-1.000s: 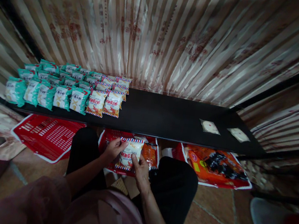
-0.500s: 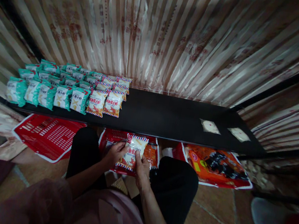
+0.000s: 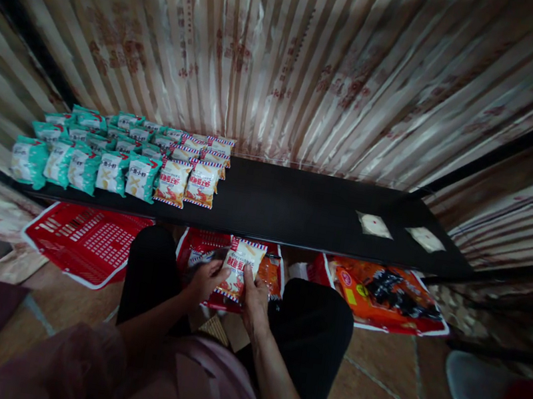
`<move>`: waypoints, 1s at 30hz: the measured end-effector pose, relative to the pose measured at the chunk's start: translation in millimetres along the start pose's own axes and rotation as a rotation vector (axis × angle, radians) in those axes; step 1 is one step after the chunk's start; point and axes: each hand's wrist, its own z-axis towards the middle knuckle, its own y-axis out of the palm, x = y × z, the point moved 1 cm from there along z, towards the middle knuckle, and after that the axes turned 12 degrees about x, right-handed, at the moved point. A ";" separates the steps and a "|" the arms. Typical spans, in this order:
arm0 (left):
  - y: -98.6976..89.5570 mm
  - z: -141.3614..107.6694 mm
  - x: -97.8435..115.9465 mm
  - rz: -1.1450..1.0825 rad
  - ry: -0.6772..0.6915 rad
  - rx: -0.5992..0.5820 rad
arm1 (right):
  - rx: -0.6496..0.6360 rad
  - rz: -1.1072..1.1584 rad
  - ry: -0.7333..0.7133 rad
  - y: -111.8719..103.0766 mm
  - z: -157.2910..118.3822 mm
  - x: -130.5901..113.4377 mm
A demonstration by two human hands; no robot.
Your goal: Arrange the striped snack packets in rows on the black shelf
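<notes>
Two hands on one packet, three baskets nearby

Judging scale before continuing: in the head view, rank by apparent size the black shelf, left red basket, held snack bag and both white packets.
1. Black shelf
2. Left red basket
3. Held snack bag
4. Left white packet and right white packet: too alike to rank.

packets on shelf at left, flat packs at right, baskets below, curtain behind
</notes>
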 end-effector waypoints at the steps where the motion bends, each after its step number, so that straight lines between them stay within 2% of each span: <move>1: 0.0 -0.6 -0.9 -0.010 0.001 -0.008 | -0.010 0.010 0.014 0.4 0.0 -1.8; 9: -4.8 1.3 8.2 0.037 0.060 0.087 | -0.181 0.075 0.088 4.3 -7.6 -16.8; 17: -5.6 8.0 16.9 0.002 0.070 0.174 | -0.290 -0.021 0.083 -4.8 -1.7 -15.0; 23: -1.1 6.6 23.0 -0.019 0.062 0.153 | -0.269 -0.020 0.058 -3.7 0.0 -16.9; 30: 0.2 8.3 30.8 -0.090 0.063 0.065 | -0.219 -0.016 0.040 -5.3 13.1 -16.2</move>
